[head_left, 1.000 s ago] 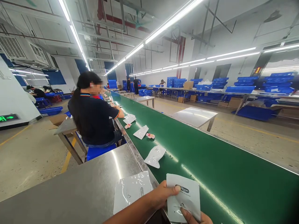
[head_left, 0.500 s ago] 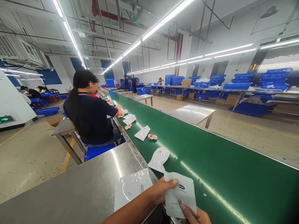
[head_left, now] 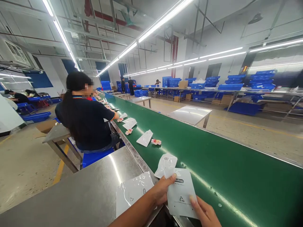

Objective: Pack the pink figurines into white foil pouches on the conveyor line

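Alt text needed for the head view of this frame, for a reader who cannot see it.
Both hands, left and right, hold a white pouch over a green conveyor belt. More pouches and small pink items lie on the belt; a seated person works at the next steel table.

Your left hand [head_left: 163,189] reaches in from the bottom centre of the frame, forearm bare, thumb pinched flat on top. Your right hand [head_left: 205,212] sits at the lower right, fingers extended, thumb pressing.

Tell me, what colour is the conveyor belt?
Dark green conveyor belt, clearest in the head view.
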Action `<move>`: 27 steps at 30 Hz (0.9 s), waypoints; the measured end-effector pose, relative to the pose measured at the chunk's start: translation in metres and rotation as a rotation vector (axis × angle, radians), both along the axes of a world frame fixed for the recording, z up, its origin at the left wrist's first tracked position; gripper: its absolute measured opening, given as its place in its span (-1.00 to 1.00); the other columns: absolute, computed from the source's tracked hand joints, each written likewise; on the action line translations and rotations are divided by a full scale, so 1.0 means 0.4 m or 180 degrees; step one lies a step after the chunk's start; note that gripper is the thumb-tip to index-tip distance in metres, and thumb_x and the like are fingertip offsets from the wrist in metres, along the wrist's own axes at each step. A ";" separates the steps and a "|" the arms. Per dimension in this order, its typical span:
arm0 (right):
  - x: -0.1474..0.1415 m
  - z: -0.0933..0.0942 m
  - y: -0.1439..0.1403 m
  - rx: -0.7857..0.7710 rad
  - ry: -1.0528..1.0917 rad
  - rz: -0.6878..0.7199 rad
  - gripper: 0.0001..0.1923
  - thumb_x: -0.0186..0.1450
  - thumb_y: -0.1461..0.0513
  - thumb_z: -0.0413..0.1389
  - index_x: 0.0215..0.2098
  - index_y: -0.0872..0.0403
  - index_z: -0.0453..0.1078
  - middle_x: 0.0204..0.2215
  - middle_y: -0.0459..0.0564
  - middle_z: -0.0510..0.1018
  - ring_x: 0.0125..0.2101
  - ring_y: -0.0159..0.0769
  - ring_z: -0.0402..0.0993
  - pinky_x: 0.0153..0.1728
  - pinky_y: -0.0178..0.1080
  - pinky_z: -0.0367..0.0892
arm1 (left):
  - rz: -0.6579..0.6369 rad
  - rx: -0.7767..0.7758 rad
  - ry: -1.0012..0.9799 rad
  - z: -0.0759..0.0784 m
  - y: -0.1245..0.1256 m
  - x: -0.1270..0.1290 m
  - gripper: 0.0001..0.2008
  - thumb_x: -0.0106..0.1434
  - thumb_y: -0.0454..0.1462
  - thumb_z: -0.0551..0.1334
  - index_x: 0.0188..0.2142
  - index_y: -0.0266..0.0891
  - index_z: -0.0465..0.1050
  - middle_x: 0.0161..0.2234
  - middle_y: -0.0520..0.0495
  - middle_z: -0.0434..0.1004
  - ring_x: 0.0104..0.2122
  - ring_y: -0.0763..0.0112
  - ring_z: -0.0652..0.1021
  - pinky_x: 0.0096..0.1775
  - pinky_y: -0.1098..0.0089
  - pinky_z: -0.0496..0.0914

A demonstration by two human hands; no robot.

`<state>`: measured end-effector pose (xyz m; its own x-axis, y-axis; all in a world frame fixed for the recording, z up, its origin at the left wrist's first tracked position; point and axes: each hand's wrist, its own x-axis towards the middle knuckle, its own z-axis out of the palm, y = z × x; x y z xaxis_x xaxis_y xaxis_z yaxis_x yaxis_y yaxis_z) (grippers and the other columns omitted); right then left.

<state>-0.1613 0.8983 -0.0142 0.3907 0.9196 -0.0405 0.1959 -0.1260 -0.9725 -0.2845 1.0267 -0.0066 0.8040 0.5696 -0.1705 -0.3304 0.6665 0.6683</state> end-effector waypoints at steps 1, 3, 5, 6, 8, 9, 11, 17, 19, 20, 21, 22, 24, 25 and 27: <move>0.020 0.014 0.013 0.0079 -0.0008 -0.0138 -0.47 0.17 -0.16 -0.05 -0.44 0.11 0.44 -0.51 -0.01 0.52 -0.44 -0.20 0.42 -0.44 -0.29 0.34 | 0.0069 -0.0047 -0.0007 0.000 0.004 0.002 -0.63 0.13 -0.17 0.30 -0.14 -0.38 0.41 -0.24 -0.23 0.55 -0.21 0.17 0.53 -0.05 0.15 0.32; 0.074 0.050 0.055 0.0134 -0.0006 -0.0337 -0.48 0.18 -0.14 -0.04 -0.34 0.11 0.46 -0.45 0.02 0.55 -0.37 -0.18 0.46 -0.36 -0.27 0.37 | 0.0158 -0.0140 -0.0053 -0.004 0.007 0.008 -0.60 0.13 -0.15 0.29 -0.11 -0.38 0.40 -0.21 -0.24 0.54 -0.18 0.13 0.52 -0.02 0.10 0.29; 0.140 0.088 0.119 0.0137 -0.0210 -0.0349 -0.50 0.18 -0.10 -0.01 -0.23 0.13 0.43 -0.33 0.08 0.56 -0.29 -0.18 0.47 -0.30 -0.26 0.38 | 0.0149 -0.0187 -0.0080 -0.012 0.000 0.016 -0.59 0.14 -0.15 0.29 -0.09 -0.38 0.39 -0.20 -0.24 0.54 -0.16 0.13 0.52 0.00 0.10 0.28; 0.172 0.105 0.157 0.0142 -0.0415 -0.0373 -0.52 0.21 -0.07 -0.02 -0.18 0.13 0.41 -0.28 0.09 0.55 -0.26 -0.20 0.47 -0.27 -0.26 0.37 | 0.0122 -0.0189 -0.0069 -0.019 -0.008 0.020 -0.58 0.13 -0.15 0.30 -0.09 -0.37 0.39 -0.20 -0.24 0.54 -0.16 0.14 0.52 0.00 0.11 0.28; 0.224 0.132 0.239 -0.0027 -0.1008 -0.0321 -0.56 0.28 0.02 -0.12 -0.10 0.14 0.35 -0.20 0.10 0.52 -0.22 -0.24 0.47 -0.26 -0.28 0.37 | 0.0003 -0.0154 0.0007 -0.033 -0.029 0.026 -0.57 0.10 -0.14 0.32 -0.10 -0.37 0.40 -0.22 -0.24 0.55 -0.18 0.13 0.53 -0.01 0.11 0.29; 0.241 0.141 0.280 -0.0181 -0.1383 -0.0219 -0.58 0.30 0.08 -0.17 -0.08 0.14 0.33 -0.17 0.10 0.51 -0.21 -0.27 0.46 -0.26 -0.29 0.36 | -0.0082 -0.0114 0.0043 -0.040 -0.040 0.029 -0.57 0.09 -0.13 0.33 -0.12 -0.37 0.41 -0.23 -0.25 0.55 -0.18 0.11 0.53 -0.01 0.10 0.29; 0.250 0.153 0.361 -0.0357 -0.1774 -0.0073 -0.64 0.29 0.14 -0.15 -0.08 0.13 0.33 -0.16 0.07 0.51 -0.21 -0.27 0.45 -0.25 -0.29 0.35 | -0.0292 -0.0021 0.0070 -0.053 -0.061 0.032 -0.55 0.07 -0.12 0.33 -0.13 -0.39 0.42 -0.23 -0.28 0.55 -0.18 0.09 0.52 -0.02 0.09 0.29; 0.149 0.167 0.561 -0.0626 -0.2542 0.0577 -0.69 0.29 0.17 -0.01 -0.04 0.11 0.33 -0.08 0.07 0.45 -0.09 -0.20 0.36 -0.06 -0.14 0.24 | -0.0414 -0.0225 0.0073 -0.077 -0.071 0.038 -0.52 0.04 -0.09 0.35 -0.13 -0.37 0.41 -0.23 -0.29 0.54 -0.18 0.05 0.52 -0.05 0.05 0.30; 0.110 0.169 0.611 -0.0697 -0.2726 0.0836 -0.66 0.30 0.15 0.01 0.02 0.11 0.27 -0.01 0.08 0.37 -0.05 -0.19 0.33 -0.04 -0.06 0.25 | -0.0299 -0.0372 0.0055 -0.080 -0.065 0.040 -0.52 0.01 -0.09 0.36 -0.16 -0.36 0.41 -0.28 -0.27 0.55 -0.20 0.05 0.53 -0.05 0.05 0.30; 0.094 0.170 0.631 -0.0738 -0.2805 0.0953 -0.64 0.31 0.14 0.02 0.03 0.11 0.25 0.01 0.08 0.34 -0.05 -0.19 0.32 -0.05 -0.03 0.26 | -0.0259 -0.0412 0.0007 -0.081 -0.064 0.040 -0.53 0.02 -0.09 0.36 -0.16 -0.35 0.40 -0.29 -0.26 0.55 -0.20 0.05 0.53 -0.05 0.06 0.30; 0.080 0.171 0.648 -0.0784 -0.2878 0.1063 -0.64 0.31 0.14 0.02 0.04 0.10 0.24 0.01 0.08 0.32 -0.06 -0.19 0.32 -0.07 -0.02 0.28 | -0.0237 -0.0426 -0.0054 -0.081 -0.063 0.040 -0.53 0.03 -0.10 0.36 -0.15 -0.35 0.40 -0.29 -0.26 0.55 -0.19 0.05 0.52 -0.05 0.07 0.30; 0.070 0.171 0.660 -0.0841 -0.2947 0.1159 -0.64 0.31 0.14 0.02 0.04 0.10 0.24 0.01 0.08 0.32 -0.07 -0.20 0.33 -0.08 -0.02 0.30 | -0.0239 -0.0430 -0.0108 -0.080 -0.063 0.039 -0.54 0.04 -0.11 0.35 -0.14 -0.36 0.39 -0.29 -0.26 0.55 -0.19 0.05 0.52 -0.04 0.07 0.30; 0.055 0.171 0.674 -0.0979 -0.3084 0.1291 -0.65 0.31 0.14 0.02 0.03 0.10 0.24 -0.01 0.07 0.34 -0.09 -0.21 0.35 -0.11 -0.04 0.32 | -0.0301 -0.0426 -0.0209 -0.077 -0.064 0.037 -0.53 0.06 -0.12 0.34 -0.11 -0.37 0.38 -0.27 -0.27 0.54 -0.17 0.05 0.52 -0.03 0.08 0.29; 0.050 0.171 0.675 -0.1061 -0.3150 0.1327 -0.65 0.31 0.15 0.02 0.02 0.11 0.25 -0.02 0.07 0.34 -0.10 -0.21 0.35 -0.11 -0.04 0.32 | -0.0328 -0.0421 -0.0237 -0.076 -0.064 0.036 -0.52 0.06 -0.12 0.34 -0.09 -0.38 0.37 -0.26 -0.28 0.54 -0.17 0.05 0.52 -0.03 0.08 0.29; 0.044 0.171 0.667 -0.1248 -0.3245 0.1361 -0.69 0.31 0.16 0.03 -0.01 0.11 0.27 -0.04 0.06 0.36 -0.12 -0.23 0.36 -0.13 -0.06 0.33 | -0.0385 -0.0411 -0.0234 -0.076 -0.064 0.033 -0.49 0.06 -0.13 0.34 -0.06 -0.37 0.35 -0.24 -0.28 0.54 -0.17 0.05 0.51 -0.03 0.07 0.29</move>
